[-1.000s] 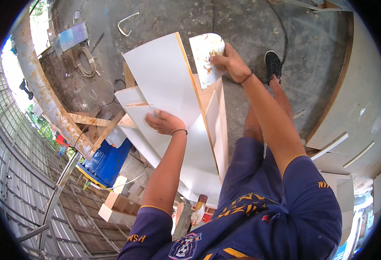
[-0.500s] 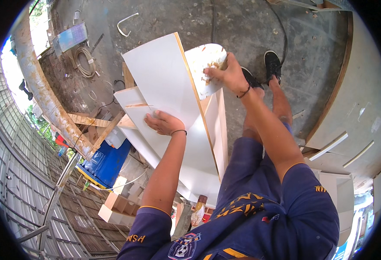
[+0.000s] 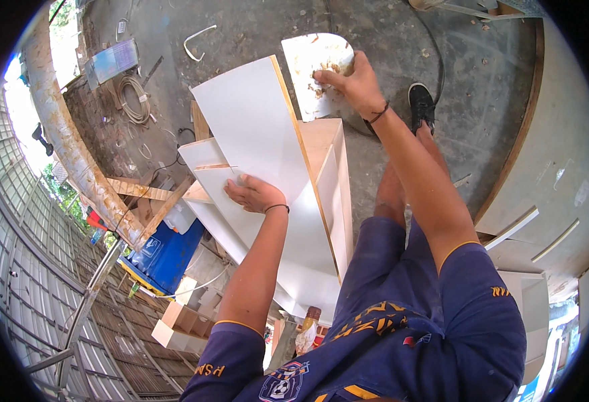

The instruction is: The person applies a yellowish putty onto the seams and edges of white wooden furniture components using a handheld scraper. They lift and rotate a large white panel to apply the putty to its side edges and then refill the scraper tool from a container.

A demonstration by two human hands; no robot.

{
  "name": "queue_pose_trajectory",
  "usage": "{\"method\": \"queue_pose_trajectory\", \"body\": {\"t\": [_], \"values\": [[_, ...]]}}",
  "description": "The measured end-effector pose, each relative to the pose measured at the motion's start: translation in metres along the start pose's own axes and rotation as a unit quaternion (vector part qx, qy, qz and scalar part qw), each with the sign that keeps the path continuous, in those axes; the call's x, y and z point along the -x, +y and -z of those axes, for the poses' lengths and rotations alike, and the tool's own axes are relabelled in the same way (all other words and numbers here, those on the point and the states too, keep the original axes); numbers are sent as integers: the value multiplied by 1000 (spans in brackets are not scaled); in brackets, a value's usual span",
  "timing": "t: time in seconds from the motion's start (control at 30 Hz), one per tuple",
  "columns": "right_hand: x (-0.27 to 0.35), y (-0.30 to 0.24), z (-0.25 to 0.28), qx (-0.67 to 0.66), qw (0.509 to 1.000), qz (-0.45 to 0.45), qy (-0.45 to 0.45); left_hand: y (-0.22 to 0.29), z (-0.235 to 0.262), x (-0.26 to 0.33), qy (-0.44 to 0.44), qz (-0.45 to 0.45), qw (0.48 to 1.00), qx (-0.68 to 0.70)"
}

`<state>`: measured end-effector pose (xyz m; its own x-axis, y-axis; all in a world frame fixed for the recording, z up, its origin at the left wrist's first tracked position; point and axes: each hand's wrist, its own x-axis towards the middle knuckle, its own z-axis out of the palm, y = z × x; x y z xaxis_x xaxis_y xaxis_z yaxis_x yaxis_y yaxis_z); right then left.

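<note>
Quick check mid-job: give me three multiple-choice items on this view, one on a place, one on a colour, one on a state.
1. Where does the left hand rest?
A. on the white panel
B. on the blue container
C. on the floor

2. What colour is the container under the bench?
A. red
B. blue
C. yellow

3. What is the right hand doing?
A. hanging free
B. gripping the smeared white board piece
C. holding a hammer

Answers: 1 A, palm lies flat on the panel; 2 B, its side is plainly blue; 3 B, fingers close on the piece's edge.

A rough carpentry workshop. White laminated boards [image 3: 254,134] lie over a concrete floor [image 3: 482,87]. Timber offcuts [image 3: 133,191] sit nearby.
</note>
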<state>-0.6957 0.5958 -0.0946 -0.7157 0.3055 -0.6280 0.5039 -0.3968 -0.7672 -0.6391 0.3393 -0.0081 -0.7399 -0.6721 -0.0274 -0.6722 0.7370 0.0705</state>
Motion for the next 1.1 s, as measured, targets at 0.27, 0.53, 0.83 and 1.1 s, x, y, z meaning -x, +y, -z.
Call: {"method": "queue_pose_trajectory", "body": {"t": [0.27,0.53,0.83,1.1], "values": [[-18,-21,-9,63,998,16,-12,-2,1,-2,4,9,1000,2],[16,0,21,-13,1000,8,-20,-2,-1,-3,36,-4,999,-35],[115,59,8,-46,993,-82,-74,-3,-1,-3,24,-6,999,-25],[116,72,6,9,997,-64,-46,-1,2,3,34,-4,999,-26]]}}
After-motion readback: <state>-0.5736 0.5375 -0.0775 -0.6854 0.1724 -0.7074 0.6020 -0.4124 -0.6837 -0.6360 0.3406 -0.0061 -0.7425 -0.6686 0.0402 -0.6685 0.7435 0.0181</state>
